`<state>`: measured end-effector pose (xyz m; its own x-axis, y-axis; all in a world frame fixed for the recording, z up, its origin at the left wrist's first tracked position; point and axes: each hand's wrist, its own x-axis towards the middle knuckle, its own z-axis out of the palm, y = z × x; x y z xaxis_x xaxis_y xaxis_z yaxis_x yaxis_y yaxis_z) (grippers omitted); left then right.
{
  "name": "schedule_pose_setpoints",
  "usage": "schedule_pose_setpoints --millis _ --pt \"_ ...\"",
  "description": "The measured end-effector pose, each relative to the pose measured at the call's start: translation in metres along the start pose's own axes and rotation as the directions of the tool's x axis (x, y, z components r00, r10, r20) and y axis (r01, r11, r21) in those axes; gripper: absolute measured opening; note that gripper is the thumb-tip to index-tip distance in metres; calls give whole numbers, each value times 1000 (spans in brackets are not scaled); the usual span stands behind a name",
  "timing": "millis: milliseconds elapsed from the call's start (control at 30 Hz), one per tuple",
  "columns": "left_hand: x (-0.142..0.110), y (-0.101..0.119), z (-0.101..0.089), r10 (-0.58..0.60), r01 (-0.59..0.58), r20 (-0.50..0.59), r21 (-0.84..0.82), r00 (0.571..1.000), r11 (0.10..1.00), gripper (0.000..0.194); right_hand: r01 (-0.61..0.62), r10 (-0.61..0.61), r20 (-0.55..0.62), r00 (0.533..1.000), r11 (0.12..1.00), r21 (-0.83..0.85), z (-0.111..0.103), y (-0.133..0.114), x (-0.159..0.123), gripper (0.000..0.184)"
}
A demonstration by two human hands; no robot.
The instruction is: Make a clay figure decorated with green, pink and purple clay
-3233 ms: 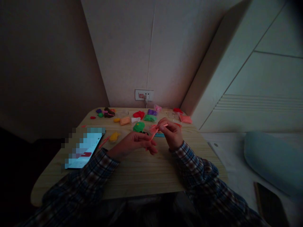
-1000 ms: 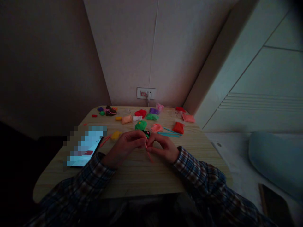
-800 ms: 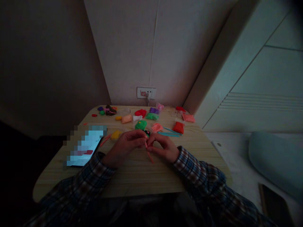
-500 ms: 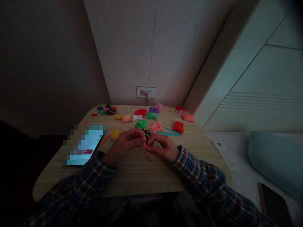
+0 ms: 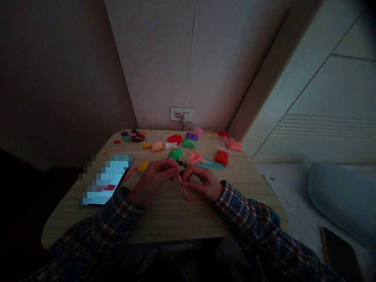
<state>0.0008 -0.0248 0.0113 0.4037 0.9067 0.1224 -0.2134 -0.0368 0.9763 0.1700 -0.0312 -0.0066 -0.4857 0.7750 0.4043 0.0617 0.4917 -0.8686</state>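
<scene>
Strip (image 5: 185, 192) pinched in left grip (image 5: 154, 179), right grip (image 5: 207, 184); end protruding.

**Both hands now pinch the strip (image 5: 186, 194)**

We see the left hand (image 5: 154, 179) no longer stretched out with the strip laid across its fingers; it is curled, thumb against fingertips. The right hand (image 5: 204, 183), earlier raised in front of the pink bag (image 5: 195, 157), is lower and nearer to us, gripping the strip just beside the left fingertips. The strip's loose end now slants down toward us. With the right hand lower, we see far more of the pink bag, the orange bag (image 5: 222, 157) and the blue sticks (image 5: 210, 166). More of the black piece (image 5: 182, 163) shows too. Our view has shifted slightly, so the socket (image 5: 182, 114) sits higher and further right.
</scene>
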Motion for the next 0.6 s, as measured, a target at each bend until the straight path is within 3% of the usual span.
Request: schedule_pose_setpoints --millis 433,600 --pt "2 -3 0 17 -20 -30 -88 999 996 26 -6 6 -2 1000 1000 -16 -1 0 0 16" --pt "0 -1 2 -11 7 -33 -117 999 993 19 -18 18 1 1000 1000 -5 -1 0 0 16"
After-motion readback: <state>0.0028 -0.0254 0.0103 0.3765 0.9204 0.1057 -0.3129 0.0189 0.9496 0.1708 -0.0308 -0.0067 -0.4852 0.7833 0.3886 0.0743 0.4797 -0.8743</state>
